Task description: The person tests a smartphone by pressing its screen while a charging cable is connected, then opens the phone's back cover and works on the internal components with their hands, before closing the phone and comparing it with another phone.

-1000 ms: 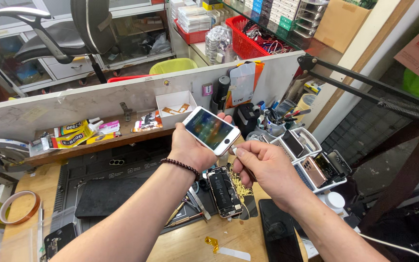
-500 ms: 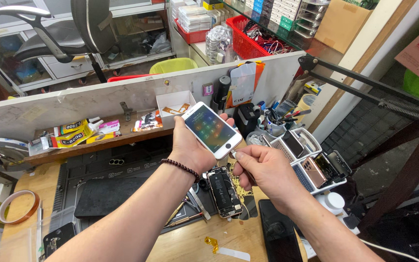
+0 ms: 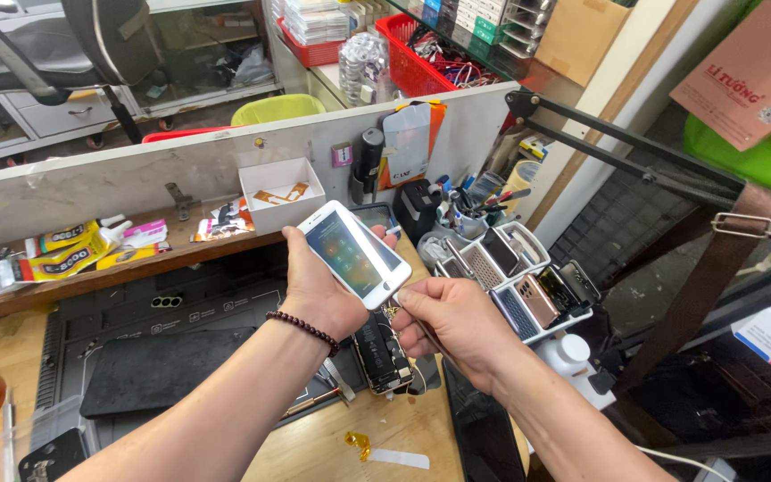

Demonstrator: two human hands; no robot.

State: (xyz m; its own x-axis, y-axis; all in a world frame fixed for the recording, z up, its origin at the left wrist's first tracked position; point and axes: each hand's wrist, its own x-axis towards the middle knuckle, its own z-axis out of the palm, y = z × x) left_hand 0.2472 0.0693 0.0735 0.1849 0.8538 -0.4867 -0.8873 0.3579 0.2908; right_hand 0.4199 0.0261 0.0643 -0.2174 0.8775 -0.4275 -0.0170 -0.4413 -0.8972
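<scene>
A wooden workbench [image 3: 332,451] carries a black work mat [image 3: 162,370]. Above the mat, the left hand [image 3: 319,286] has its fingers wrapped around a white smartphone display [image 3: 354,254], lit and tilted. Just below lies the opened phone body [image 3: 382,353] on the mat's edge. The right hand [image 3: 457,321] pinches a thin tool [image 3: 427,335] at the display's lower corner, fingers together.

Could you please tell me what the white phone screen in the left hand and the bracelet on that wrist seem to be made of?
The white phone screen looks like glossy glass: its lit face is smooth and flat, with a white border. The bracelet seems to be dark reddish-brown round beads, possibly wood or stone; the view leaves that open. The left hand holds the screen from behind.
</scene>
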